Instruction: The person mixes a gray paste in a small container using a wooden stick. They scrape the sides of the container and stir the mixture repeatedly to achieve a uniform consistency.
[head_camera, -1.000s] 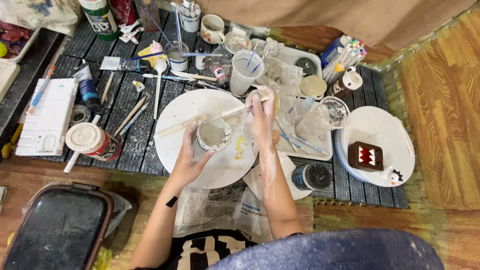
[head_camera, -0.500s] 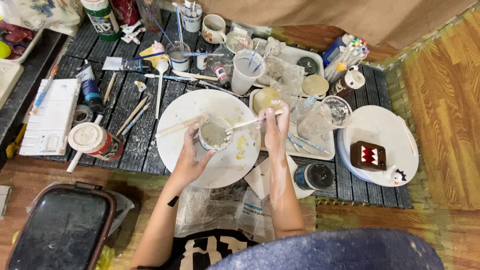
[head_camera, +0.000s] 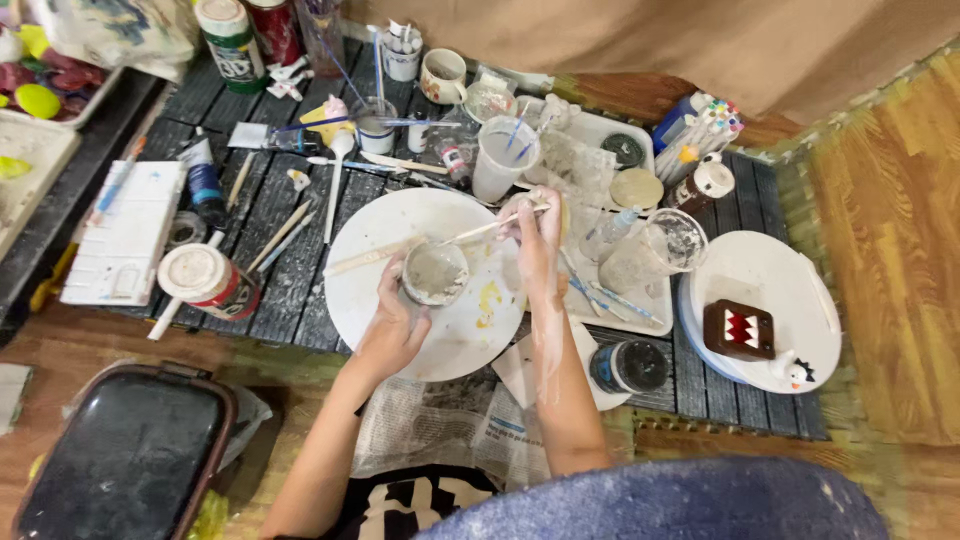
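A green can (head_camera: 231, 42) and a red can (head_camera: 274, 28) stand at the tabletop's (head_camera: 300, 200) far left. A blue marker box (head_camera: 690, 130) sits far right. Newspaper (head_camera: 450, 425) lies near.

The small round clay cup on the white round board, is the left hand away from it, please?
No, the left hand grips the small round clay cup on the white round board.

Even, soft overhead light, bright enough; shadows faint. Mild glare on the white plate (head_camera: 440, 330). Wide-angle bending at edges. Slight overall softness, small items blurry.
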